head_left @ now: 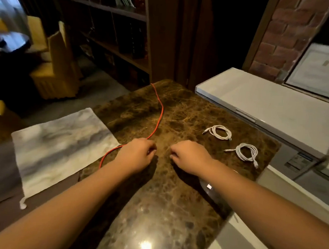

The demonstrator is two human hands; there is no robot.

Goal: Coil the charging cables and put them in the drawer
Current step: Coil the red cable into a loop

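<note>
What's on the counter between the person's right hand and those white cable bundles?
Nothing: in the head view, only bare marble countertop separates the right hand from the two white coiled cables.

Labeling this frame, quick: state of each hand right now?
Left hand: closed on the red cable.
Right hand: fingers curled near the table; whether it holds anything cannot be told.
</note>
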